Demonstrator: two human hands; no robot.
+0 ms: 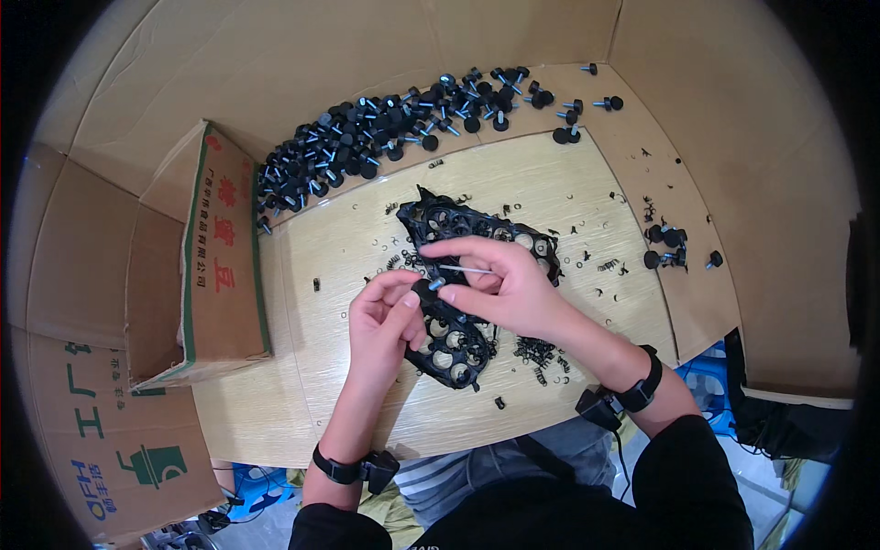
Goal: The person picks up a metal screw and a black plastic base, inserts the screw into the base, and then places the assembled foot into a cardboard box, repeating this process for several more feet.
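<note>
My left hand [378, 321] pinches a black-headed knob screw [423, 290] between thumb and fingertips, its short metal stud pointing to the right. Close beside it, my right hand [518, 289] is closed on a thin silver rod [466, 269], with the index finger stretched out to the left. The right thumb tip is near the stud; whether they touch, I cannot tell. Under both hands lie black moulded frames full of round holes: one frame [458, 220] behind, another piece [451, 353] in front, partly covered by the hands.
A big heap of black knob screws [357, 137] lies along the back edge. Several more knob screws [669, 238] sit at the right. Black scraps [536, 350] and small rings are strewn over the wooden board [312, 367]. An open cardboard box [225, 257] stands left; cardboard walls surround the board.
</note>
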